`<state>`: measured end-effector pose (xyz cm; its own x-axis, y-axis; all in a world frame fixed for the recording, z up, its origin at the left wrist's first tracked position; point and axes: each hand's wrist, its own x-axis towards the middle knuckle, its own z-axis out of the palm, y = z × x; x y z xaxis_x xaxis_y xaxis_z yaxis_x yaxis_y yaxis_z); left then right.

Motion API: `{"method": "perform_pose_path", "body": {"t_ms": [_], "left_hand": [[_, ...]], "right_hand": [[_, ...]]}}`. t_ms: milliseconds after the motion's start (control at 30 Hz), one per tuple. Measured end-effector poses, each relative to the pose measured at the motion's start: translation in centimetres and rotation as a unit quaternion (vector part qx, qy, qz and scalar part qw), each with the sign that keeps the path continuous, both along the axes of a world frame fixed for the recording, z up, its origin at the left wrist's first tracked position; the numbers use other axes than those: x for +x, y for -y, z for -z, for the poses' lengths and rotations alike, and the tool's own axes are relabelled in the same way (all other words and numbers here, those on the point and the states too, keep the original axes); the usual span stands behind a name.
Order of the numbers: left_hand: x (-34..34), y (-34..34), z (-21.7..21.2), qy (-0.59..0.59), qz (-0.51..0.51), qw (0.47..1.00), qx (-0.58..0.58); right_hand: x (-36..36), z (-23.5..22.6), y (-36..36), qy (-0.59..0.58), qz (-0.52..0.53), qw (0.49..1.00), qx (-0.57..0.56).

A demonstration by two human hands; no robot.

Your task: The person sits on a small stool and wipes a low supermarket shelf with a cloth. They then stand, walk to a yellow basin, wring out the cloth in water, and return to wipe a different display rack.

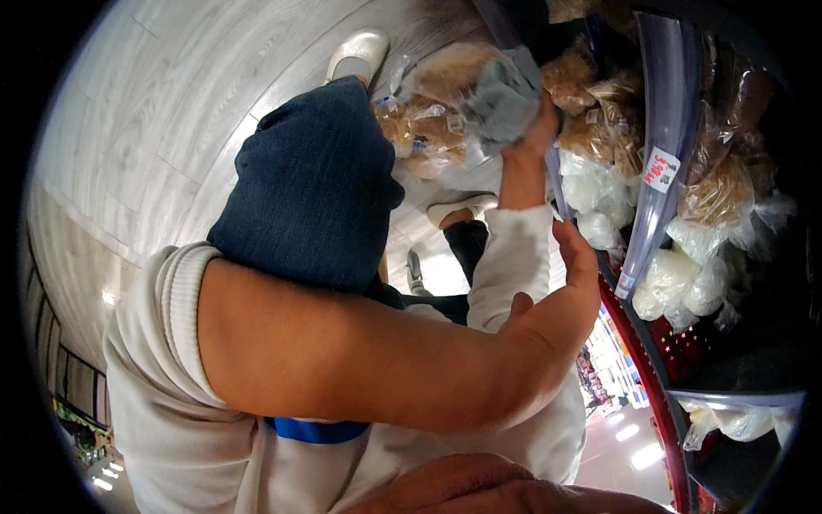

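My right hand, coming out of a white sleeve, is closed on a crumpled grey cloth. The cloth lies against clear plastic bags of brown goods, and it hides part of them. Across my body reaches my bare left forearm. My left hand is beside my right sleeve, its thumb and finger apart and nothing seen between them. Whether it touches the sleeve, I cannot tell. Right of my right hand, more bags of brown goods sit on the shelf above bags of white goods.
A clear plastic divider bearing a white price label splits the dark shelf. Further bags of white goods lie beyond it. The shelf's red curved edge runs down at right. Shoes stand on the grey plank floor.
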<state>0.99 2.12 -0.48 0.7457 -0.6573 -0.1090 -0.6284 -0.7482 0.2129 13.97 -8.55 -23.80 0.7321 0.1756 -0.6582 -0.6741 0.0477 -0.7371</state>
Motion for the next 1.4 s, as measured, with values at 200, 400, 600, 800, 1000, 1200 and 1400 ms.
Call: {"method": "perform_pose_path", "body": {"t_ms": [200,400,600,800,1000,1200,1400], "left_hand": [[0.4,0.8,0.3,0.009,-0.048,0.999,-0.001],[0.6,0.2,0.2,0.031,-0.07,0.997,-0.001],[0.4,0.7,0.2,0.04,-0.082,0.993,0.077],[0.8,-0.6,0.0,0.056,0.013,0.994,0.089],[0.1,-1.0,0.5,0.06,0.002,0.998,0.029],[1.7,-0.3,-0.3,-0.025,0.052,0.998,-0.019],[1.2,-0.1,-0.1,-0.021,0.056,0.998,0.002]], "right_hand": [[2.3,-4.4,3.7,0.055,0.007,0.994,0.092],[8.1,-3.7,2.6,0.128,0.011,0.987,0.094],[14.6,0.0,-0.7,0.202,-0.033,0.979,-0.018],[18.7,1.6,-1.3,0.235,-0.08,0.963,-0.106],[19.5,1.5,0.5,0.252,-0.112,0.947,-0.163],[20.8,2.3,2.2,0.267,-0.126,0.933,-0.206],[19.7,3.1,4.1,0.316,-0.151,0.891,-0.288]]}}
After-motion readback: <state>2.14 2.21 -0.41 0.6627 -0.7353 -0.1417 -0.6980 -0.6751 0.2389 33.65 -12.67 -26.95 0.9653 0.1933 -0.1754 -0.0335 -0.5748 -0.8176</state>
